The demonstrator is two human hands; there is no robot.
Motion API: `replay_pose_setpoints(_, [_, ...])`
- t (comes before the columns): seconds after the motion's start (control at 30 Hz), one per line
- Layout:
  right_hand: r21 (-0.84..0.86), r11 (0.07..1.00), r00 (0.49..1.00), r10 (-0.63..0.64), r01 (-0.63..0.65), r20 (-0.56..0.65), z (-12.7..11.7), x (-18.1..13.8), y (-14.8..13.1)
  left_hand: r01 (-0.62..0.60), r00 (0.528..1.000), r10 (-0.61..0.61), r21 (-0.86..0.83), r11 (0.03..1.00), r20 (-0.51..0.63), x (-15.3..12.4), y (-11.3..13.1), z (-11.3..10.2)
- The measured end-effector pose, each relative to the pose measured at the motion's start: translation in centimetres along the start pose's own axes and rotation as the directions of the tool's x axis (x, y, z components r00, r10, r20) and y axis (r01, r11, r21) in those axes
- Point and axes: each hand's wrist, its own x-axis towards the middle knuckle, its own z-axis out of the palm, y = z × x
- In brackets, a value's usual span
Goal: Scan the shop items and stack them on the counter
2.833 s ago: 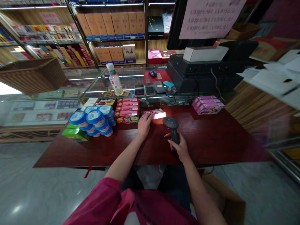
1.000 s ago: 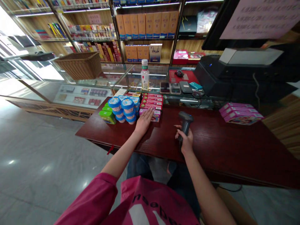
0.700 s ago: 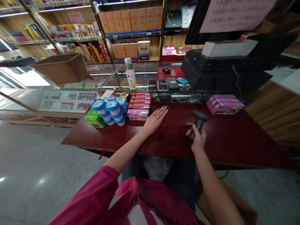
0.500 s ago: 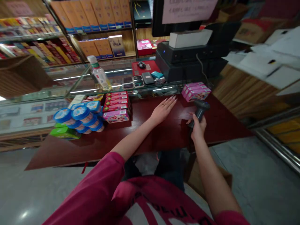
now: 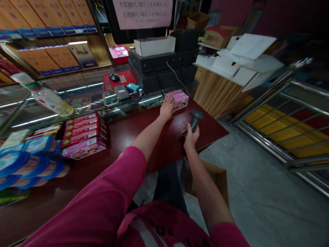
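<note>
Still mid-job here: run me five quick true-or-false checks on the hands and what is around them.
1. The right hand holds the scanner. True.
2. The left hand is at the blue-lidded tubs. False: it is at the pink boxes near the right end of the wooden table.
3. The bottle stands on the wooden table. False: it stands on the glass counter.
4. The computer mouse lies on the red mat. True.
5. A pink sheet with writing covers part of the monitor. True.
</note>
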Motion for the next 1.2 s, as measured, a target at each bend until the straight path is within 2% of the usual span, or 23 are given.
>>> replay_pose_setpoints(0.13, [0.008,1.0,1.0,-0.003,0.003,0.0,0.0,-0.1,-0.2,0.03,0.999,-0.029,-0.09,0.995,0.013,-2.1,-0.4,-0.1])
replay_pose_setpoints(0.23, [0.025,1.0,1.0,-0.003,0.003,0.002,-0.3,-0.4,-0.6,0.081,0.996,-0.086,-0.166,0.983,-0.024,-4.8,-0.7,-0.8])
replay_pose_setpoints(0.37, [0.062,0.998,0.998,0.027,-0.031,0.062,-0.9,-0.9,-1.9,0.153,0.972,-0.186,-0.216,0.964,-0.142,-10.1,-2.8,-2.8])
replay_pose_setpoints(0.43, [0.074,0.995,0.988,0.06,-0.071,0.139,-0.9,-1.5,-2.4,0.143,0.964,-0.184,-0.211,0.967,-0.191,-13.7,-4.6,-4.2])
replay_pose_setpoints(0.53, [0.052,0.986,0.937,0.135,-0.16,0.324,0.1,-3.7,-2.8,0.128,0.961,-0.155,-0.129,0.983,-0.228,-19.4,-7.4,-6.5])
replay_pose_setpoints(0.63, [0.016,0.972,0.849,0.198,-0.236,0.49,1.9,-7.8,-2.6,0.199,0.958,-0.193,0.008,0.98,-0.214,-24.2,-9.6,-8.7])
replay_pose_setpoints(0.7, [-0.015,0.961,0.781,0.233,-0.276,0.579,3.0,-10.9,-2.3,0.239,0.955,-0.22,0.076,0.968,-0.201,-26.4,-10.6,-9.7])
replay_pose_setpoints(0.8, [-0.062,0.96,0.715,0.247,-0.274,0.654,3.8,-14.1,-2.0,0.27,0.946,-0.241,0.117,0.956,-0.215,-28.1,-11.3,-10.5])
replay_pose_setpoints(0.9, [-0.115,0.965,0.683,0.249,-0.236,0.687,3.7,-14.8,-1.8,0.298,0.929,-0.261,0.113,0.948,-0.264,-28.4,-11.6,-10.5])
replay_pose_setpoints(1.2, [-0.146,0.967,0.671,0.251,-0.21,0.697,3.5,-14.3,-1.8,0.304,0.906,-0.274,0.047,0.951,-0.324,-28.2,-11.9,-10.1])
